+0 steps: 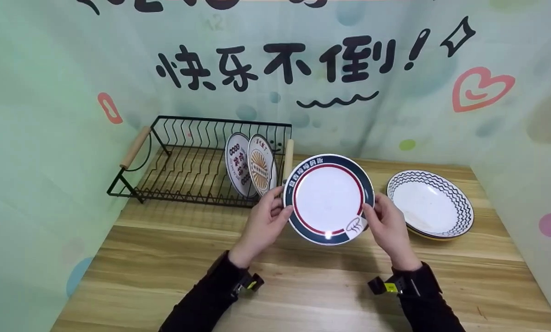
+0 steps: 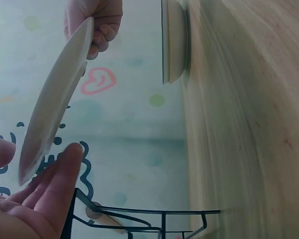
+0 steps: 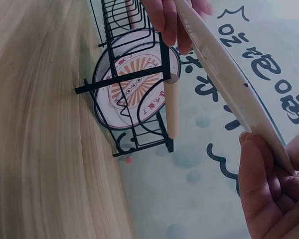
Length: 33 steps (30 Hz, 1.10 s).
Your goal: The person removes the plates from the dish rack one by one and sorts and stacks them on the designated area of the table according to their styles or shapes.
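Observation:
A round white plate [image 1: 328, 198] with a dark blue rim band and a red ring is up off the table, its face tilted toward me. My left hand [image 1: 265, 223] holds its left edge, thumb in front and fingers behind. At the opposite edge my right hand [image 1: 389, 226] pinches the rim between thumb and fingers. The left wrist view shows the plate [image 2: 57, 99] edge-on, steeply tilted. Just left of my left hand, a black wire dish rack [image 1: 225, 121] holds two patterned plates, one with dark red writing [image 1: 237, 161] and one with an orange sunburst [image 1: 260, 161], standing on edge.
To the right, a white bowl [image 1: 425, 205] with a wavy black border sits on the wooden table [image 1: 303, 299]. Wooden handles [image 1: 136, 147] are fixed to the rack's ends. A printed curtain [image 1: 372, 124] hangs behind and along both sides.

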Each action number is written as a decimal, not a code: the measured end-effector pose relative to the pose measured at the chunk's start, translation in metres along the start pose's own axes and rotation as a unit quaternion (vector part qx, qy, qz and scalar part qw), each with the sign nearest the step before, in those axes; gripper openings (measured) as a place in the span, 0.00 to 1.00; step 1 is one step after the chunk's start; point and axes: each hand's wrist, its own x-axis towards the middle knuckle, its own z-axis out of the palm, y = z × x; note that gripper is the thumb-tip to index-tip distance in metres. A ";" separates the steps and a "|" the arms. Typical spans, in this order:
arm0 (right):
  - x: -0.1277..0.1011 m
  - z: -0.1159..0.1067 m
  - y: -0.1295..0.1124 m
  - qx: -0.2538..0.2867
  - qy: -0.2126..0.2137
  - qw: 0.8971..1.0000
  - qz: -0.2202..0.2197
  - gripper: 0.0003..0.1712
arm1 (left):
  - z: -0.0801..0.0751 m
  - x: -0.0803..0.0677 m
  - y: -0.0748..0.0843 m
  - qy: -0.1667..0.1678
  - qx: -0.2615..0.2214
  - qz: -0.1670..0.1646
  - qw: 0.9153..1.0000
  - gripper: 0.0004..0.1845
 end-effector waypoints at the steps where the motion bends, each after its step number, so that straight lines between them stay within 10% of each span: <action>1: 0.000 -0.001 0.000 0.001 0.002 1.000 0.002 0.11 | -0.001 0.000 0.001 0.000 0.005 0.000 1.000 0.29; 33: 0.007 -0.017 0.007 0.010 0.034 0.999 0.032 0.16 | -0.024 0.001 0.021 0.050 0.166 0.057 0.983 0.30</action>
